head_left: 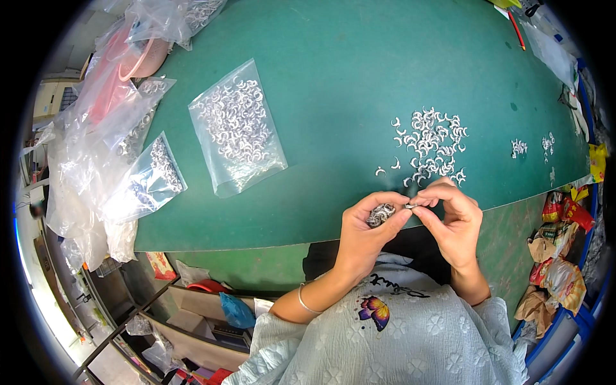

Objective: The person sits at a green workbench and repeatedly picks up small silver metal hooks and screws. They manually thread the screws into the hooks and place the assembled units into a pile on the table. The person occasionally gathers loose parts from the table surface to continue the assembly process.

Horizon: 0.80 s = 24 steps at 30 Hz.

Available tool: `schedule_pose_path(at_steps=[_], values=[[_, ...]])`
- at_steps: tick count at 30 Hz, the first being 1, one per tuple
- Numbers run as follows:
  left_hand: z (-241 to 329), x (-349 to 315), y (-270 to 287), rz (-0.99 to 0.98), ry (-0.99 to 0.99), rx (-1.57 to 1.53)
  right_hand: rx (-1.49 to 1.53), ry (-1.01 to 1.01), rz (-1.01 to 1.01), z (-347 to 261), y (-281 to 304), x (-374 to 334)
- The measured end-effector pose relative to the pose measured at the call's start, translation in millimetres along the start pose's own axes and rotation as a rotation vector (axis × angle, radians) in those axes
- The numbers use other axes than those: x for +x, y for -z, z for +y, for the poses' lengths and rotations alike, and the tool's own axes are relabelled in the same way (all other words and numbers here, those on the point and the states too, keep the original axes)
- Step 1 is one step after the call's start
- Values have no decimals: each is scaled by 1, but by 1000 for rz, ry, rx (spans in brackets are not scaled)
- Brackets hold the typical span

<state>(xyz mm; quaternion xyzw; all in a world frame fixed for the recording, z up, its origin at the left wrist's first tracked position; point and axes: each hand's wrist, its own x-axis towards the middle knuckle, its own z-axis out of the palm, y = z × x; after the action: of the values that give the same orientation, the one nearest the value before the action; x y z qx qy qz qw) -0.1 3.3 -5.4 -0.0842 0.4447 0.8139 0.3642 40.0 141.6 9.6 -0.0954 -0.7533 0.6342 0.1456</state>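
Note:
My left hand [366, 231] is closed around a clump of small silvery curved metal pieces [380, 215]. Between its thumb and fingertips and those of my right hand [454, 221], one small silvery piece [410, 206] is pinched. The fingers of my right hand are closed on that piece, its exact shape too small to make out. Just beyond my hands, a loose pile of crescent-shaped metal pieces [433, 141] lies spread on the green table [321, 83]. A few strays lie at the pile's left edge.
A clear bag of crescent pieces [237, 122] lies left of centre, with a smaller bag [163, 167] beside it. Plastic bags and a pink basket [146, 61] crowd the far left. Two small piles [518, 148] sit at right. A red pencil [516, 31] lies at the far right edge.

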Motion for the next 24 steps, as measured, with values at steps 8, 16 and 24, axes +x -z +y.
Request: schedule_pose_path(at_steps=[8,16,24], values=[[0,-1,7,-118,63,-95,-114,49,-79,-2,5,4],[3,3,9,-115,12,-311,-772,237,-55,19,3,15],[3,2,7,-4,17,-248,-788,337,31,27,0,16]])
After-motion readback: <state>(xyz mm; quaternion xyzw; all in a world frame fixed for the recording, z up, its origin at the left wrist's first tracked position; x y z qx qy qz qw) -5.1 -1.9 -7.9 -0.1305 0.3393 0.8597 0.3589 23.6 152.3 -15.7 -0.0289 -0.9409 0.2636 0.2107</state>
